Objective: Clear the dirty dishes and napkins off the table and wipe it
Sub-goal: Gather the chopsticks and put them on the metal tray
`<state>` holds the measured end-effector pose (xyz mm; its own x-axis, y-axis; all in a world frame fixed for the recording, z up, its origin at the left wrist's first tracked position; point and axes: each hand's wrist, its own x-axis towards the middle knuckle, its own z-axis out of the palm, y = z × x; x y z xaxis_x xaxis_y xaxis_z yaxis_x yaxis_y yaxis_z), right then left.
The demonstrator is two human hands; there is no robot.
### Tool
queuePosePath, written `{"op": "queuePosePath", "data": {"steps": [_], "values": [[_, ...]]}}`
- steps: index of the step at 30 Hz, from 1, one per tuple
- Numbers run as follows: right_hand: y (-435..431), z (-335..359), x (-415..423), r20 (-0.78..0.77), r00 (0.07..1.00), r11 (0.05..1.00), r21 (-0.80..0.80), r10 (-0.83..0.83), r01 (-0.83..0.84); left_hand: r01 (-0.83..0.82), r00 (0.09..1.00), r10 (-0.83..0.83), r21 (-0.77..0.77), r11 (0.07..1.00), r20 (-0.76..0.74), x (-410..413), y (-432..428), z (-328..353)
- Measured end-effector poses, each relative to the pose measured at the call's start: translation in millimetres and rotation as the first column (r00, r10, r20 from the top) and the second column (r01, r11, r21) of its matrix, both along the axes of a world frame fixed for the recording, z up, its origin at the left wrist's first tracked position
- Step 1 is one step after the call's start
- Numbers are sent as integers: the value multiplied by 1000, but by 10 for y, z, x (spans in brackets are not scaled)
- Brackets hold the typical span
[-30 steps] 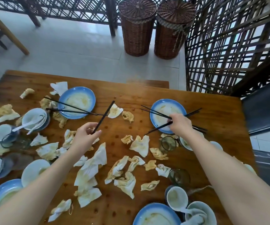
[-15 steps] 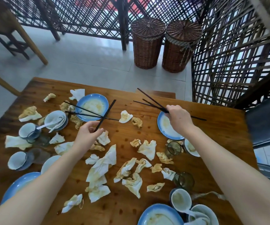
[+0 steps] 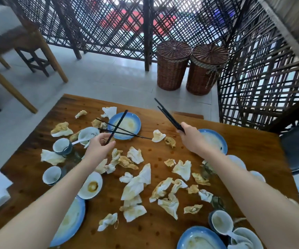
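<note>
My left hand [image 3: 98,147] pinches a black chopstick [image 3: 117,127] that slants up over the far blue plate [image 3: 127,124]. Two more black chopsticks [image 3: 125,133] lie crossed on that plate. My right hand [image 3: 190,138] grips a bundle of black chopsticks [image 3: 166,113], raised and pointing up-left, above another blue plate [image 3: 215,141]. Several crumpled, stained napkins [image 3: 139,182] are strewn over the wooden table [image 3: 244,141]. Small white bowls [image 3: 90,134] and cups [image 3: 61,146] stand at the left.
Blue plates [image 3: 69,220] and white bowls with spoons [image 3: 222,223] sit along the near edge. Green glasses [image 3: 207,168] stand at the right. Two wicker baskets [image 3: 172,67] stand on the floor beyond the table, by lattice screens. A wooden chair [image 3: 19,44] is at the far left.
My right hand has lifted its chopsticks off the right blue plate and gathered them into a bundle pointing up-left. My left hand has raised its chopstick steeper over the far plate.
</note>
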<state>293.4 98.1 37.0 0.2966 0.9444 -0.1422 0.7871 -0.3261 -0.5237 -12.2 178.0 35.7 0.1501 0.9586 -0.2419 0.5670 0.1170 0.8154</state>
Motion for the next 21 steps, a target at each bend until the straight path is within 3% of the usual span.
{"op": "queuePosePath", "data": {"steps": [5,10,17,21], "values": [[14,-176,-358,-273,950,988,8,-148,156,121,992,-122,-35,992,-33,-211,360,-74],[81,-305,-670,-479,829,951,-36,-287,308,288,952,-284,19,957,-113,-322,764,-174],[134,-416,-856,-512,722,866,-95,-466,492,496,831,-488,-43,867,-266,-114,1346,-473],[101,-478,-829,-488,693,809,-49,-531,585,576,726,-554,-79,813,-408,167,1532,-611]]}}
